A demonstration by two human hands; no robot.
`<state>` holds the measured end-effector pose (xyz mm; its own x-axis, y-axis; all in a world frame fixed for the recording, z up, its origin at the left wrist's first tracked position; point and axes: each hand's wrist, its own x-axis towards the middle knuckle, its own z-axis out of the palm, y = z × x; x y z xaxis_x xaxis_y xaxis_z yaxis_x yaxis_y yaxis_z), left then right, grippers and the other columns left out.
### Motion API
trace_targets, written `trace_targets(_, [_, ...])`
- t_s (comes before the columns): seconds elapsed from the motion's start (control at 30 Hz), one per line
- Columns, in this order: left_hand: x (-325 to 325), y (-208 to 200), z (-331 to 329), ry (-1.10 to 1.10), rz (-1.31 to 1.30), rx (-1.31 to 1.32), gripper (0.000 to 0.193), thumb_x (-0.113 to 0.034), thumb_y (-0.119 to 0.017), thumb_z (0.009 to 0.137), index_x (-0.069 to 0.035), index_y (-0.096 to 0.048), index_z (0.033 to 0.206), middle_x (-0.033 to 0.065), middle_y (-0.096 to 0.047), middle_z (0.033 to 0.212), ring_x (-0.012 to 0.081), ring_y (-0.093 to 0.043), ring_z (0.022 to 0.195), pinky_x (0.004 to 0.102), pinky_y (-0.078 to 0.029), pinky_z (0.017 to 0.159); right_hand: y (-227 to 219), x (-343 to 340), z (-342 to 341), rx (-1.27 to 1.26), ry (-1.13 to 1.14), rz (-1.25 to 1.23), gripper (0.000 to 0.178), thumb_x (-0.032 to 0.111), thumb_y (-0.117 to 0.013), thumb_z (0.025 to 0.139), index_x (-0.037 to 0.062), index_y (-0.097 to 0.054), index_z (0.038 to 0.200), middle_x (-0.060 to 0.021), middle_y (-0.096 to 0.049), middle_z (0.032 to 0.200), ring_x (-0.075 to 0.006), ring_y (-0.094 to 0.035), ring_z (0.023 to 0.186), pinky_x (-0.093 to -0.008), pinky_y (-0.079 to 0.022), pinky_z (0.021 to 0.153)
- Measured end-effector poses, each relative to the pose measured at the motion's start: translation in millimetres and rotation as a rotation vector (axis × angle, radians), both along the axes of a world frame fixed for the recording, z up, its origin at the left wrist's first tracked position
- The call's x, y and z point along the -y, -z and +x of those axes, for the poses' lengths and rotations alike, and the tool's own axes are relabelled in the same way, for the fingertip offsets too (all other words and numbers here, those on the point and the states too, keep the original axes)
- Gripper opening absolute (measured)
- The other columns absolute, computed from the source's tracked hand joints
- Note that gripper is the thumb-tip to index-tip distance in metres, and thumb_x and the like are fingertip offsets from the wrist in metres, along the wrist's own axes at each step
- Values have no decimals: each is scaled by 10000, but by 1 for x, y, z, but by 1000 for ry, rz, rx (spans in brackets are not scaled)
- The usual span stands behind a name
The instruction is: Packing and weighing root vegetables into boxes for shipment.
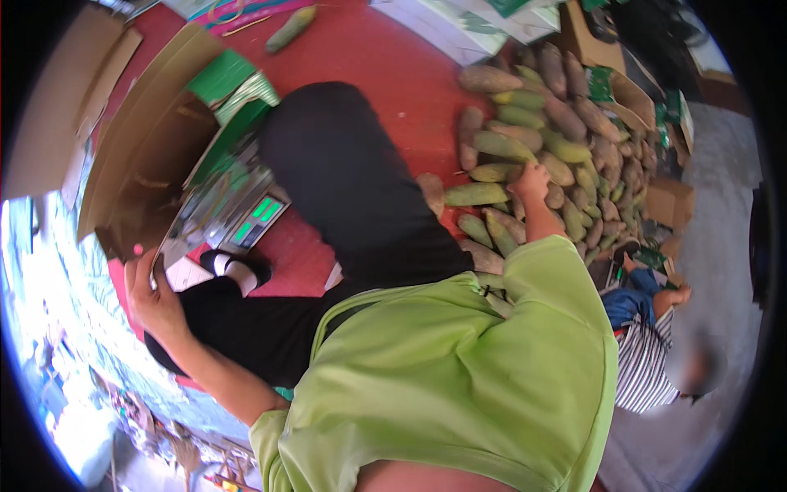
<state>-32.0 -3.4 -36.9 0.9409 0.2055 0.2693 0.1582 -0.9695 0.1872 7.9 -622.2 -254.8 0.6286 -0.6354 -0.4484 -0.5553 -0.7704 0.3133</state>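
Note:
My right hand (531,182) reaches into a heap of long green and brown vegetables (566,148) on the right. Its fingers are curled over one green vegetable (496,172), partly hiding it. On the left, my left hand (154,299) grips the near rim of an open cardboard box (152,156) with green outer panels. The box stands tilted beside a weighing scale (261,220) with lit green displays, next to my bent knee. How much lies inside the box cannot be made out.
A single vegetable (291,29) lies apart on the red floor (393,57). White and green cartons (451,29) stand at the far side. More opened cardboard (57,90) is at the far left. A person in a striped shirt (643,365) sits beyond the heap at right.

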Motion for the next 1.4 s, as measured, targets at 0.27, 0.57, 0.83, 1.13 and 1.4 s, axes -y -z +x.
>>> trace_targets(0.27, [13, -2, 6, -68, -38, -6, 117, -69, -634, 804, -103, -683, 905, 79, -596, 851, 303, -618, 889, 369, -478, 765, 34, 31, -22, 134, -50, 61, 774, 242, -847, 618, 73, -429, 1248, -191, -507, 1229, -387, -478, 1168, -459, -457, 946])
trace_targets(0.57, [8, -6, 4, -60, -45, -24, 122, -74, -634, 821, -101, -680, 930, 71, -583, 840, 260, -624, 831, 342, -474, 697, -17, 3, -1, 276, -253, 215, 861, 137, -859, 536, 104, -477, 1307, -177, -494, 1269, -377, -492, 1160, -448, -452, 959])
trace_targets(0.83, [8, -9, -1, -23, -76, 9, 120, -52, -659, 752, -87, -670, 866, 57, -547, 780, 258, -583, 801, 382, -469, 678, -129, -97, 100, 886, -443, 859, 745, 65, -813, 614, 30, -499, 1289, -137, -532, 1248, -266, -524, 1144, -356, -414, 989])
trace_targets(1.13, [9, -15, -4, 24, -16, -40, 93, -75, -621, 781, -102, -670, 855, 64, -524, 766, 260, -577, 794, 387, -467, 680, -296, -302, 169, 919, -773, 1406, 750, 130, -807, 625, 32, -497, 1301, -131, -583, 1189, -229, -575, 1088, -329, -453, 941])
trace_targets(1.4, [12, -17, -5, 20, -15, -59, 93, -78, -631, 775, -102, -668, 856, 72, -511, 753, 262, -573, 785, 388, -457, 666, -240, -458, 190, 491, -1490, 1346, 734, 179, -781, 592, 41, -522, 1265, -166, -617, 1132, -279, -604, 1026, -356, -485, 885])
